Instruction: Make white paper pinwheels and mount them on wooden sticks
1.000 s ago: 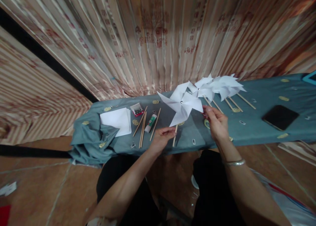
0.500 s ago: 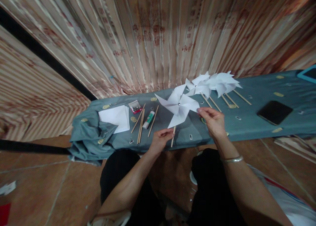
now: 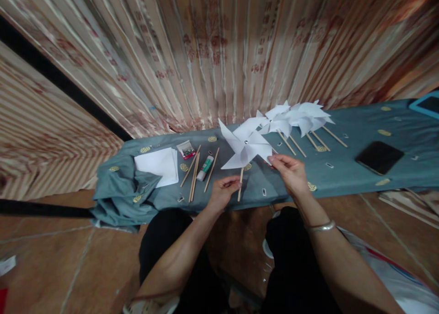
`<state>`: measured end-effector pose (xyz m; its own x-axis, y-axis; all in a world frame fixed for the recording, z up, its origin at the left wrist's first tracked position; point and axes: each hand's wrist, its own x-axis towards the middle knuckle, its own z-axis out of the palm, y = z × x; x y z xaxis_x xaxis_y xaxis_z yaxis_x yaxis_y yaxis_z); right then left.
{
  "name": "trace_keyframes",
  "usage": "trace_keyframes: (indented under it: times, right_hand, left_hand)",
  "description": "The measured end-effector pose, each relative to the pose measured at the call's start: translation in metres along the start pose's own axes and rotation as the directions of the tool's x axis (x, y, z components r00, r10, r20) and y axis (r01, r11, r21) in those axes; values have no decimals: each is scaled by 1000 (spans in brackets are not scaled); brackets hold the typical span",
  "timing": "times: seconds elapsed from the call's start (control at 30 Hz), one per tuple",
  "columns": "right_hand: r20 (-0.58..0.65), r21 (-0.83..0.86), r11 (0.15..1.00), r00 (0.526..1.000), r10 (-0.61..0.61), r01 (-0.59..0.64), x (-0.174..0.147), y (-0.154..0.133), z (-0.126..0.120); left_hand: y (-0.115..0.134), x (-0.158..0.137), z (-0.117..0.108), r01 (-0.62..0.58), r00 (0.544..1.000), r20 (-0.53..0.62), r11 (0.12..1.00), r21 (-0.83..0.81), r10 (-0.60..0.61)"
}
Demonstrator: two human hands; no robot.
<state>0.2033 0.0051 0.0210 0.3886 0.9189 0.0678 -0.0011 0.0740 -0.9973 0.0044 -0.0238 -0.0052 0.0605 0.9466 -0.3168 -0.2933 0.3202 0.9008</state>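
A white paper pinwheel (image 3: 247, 144) with a silver pin at its centre is held up over the cloth-covered table. My left hand (image 3: 224, 188) is closed on its wooden stick (image 3: 240, 186), just below the blades. The fingertips of my right hand (image 3: 290, 168) pinch the tip of the lower right blade. Behind it, several more white pinwheels (image 3: 278, 118) lie overlapping, their sticks (image 3: 335, 136) pointing toward me. To the left of my hands are loose wooden sticks (image 3: 194, 179), a glue stick (image 3: 205, 168) and a small open box of pins (image 3: 187, 150).
A stack of white paper (image 3: 157, 167) lies at the left beside bunched green cloth (image 3: 118, 190). On the right rests a dark flat object (image 3: 380, 157), with a blue-edged device (image 3: 427, 106) at the far right. A striped curtain (image 3: 212, 53) hangs behind the table.
The pinwheel's blades have turned clockwise, with my right hand moving slightly down and left along with the blade tip. My left hand stays on the stick.
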Motion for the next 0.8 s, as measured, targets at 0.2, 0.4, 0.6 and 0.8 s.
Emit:
trace_keyframes:
  times: [0.2,0.4,0.6,0.8]
  right_hand:
    - [68,-21,1000,998,14,-13,-7,3,8]
    - [138,-50,999,990,23,-16,-12,9,15]
    - [186,-26,998,981,61,-57,-16,6,22]
    - [215,-7,994,971,104,-105,-20,3,27]
  left_hand:
    - [1,2,3,-5,1000,-29,1000,-19,4]
    - [0,4,6,-9,999,-38,999,-31,8]
    - [2,4,8,-11,1000,-28,999,-43,10]
    - [3,4,9,-10,1000,-27,999,-48,8]
